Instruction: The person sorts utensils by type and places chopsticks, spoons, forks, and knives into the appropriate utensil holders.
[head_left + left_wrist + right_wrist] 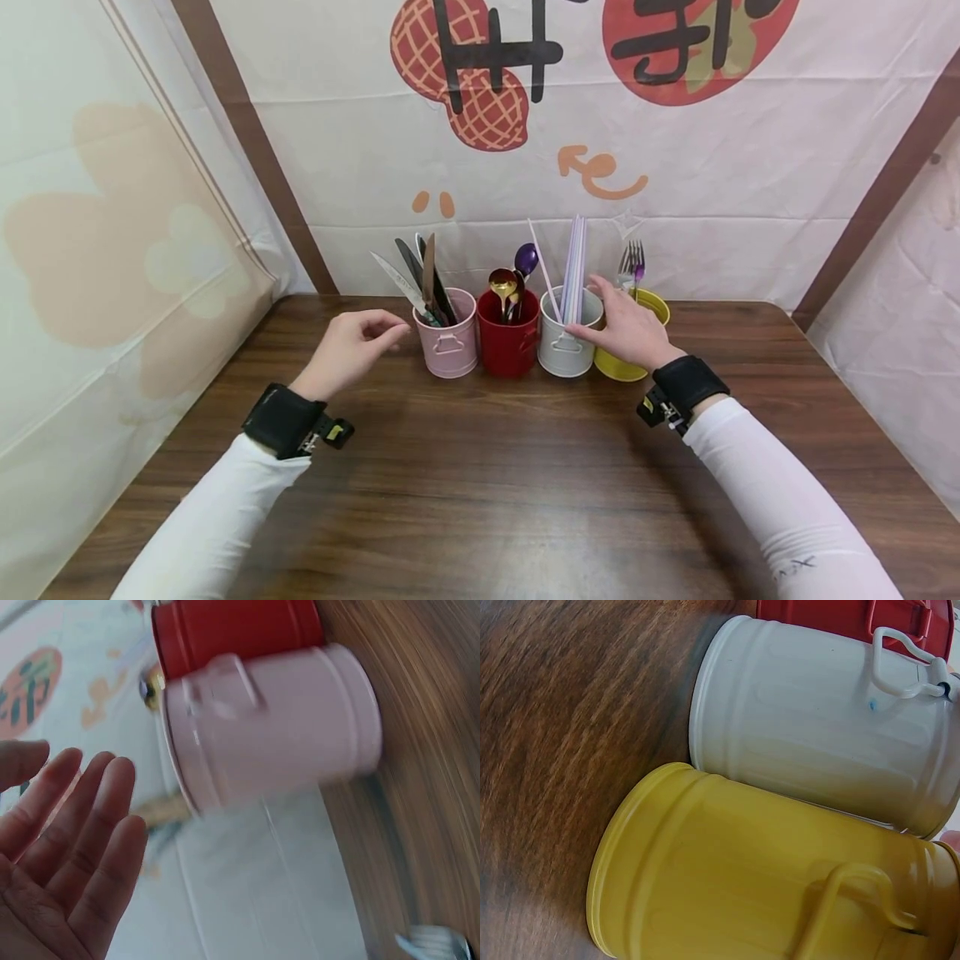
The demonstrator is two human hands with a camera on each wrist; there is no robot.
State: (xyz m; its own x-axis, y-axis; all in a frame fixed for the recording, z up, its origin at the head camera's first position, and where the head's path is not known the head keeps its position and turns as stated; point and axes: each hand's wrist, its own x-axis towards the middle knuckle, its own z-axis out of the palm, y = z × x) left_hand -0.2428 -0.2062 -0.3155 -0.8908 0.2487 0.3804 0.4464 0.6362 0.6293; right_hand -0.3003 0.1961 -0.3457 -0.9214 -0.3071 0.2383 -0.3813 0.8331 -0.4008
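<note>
Side by side at the back of the table stand four small metal buckets. The pink bucket (450, 357) holds knives (429, 271), and the red bucket (508, 350) holds spoons (502, 285). Straws (575, 267) stand in the white bucket (562, 362); forks (632, 260) rise from the yellow bucket (618, 369). My left hand (348, 346) hovers left of the pink bucket, fingers loosely bent and holding nothing. Spread at the white bucket's right side is my right hand (630, 329), thumb by its front rim, fingers behind; contact is unclear.
Brown wooden tabletop (480, 483) spreads in front of the buckets. A printed white cloth (360, 142) hangs close behind them, and another cloth (97, 250) borders the left side. A shiny object (439, 945), partly cut off, shows in the left wrist view.
</note>
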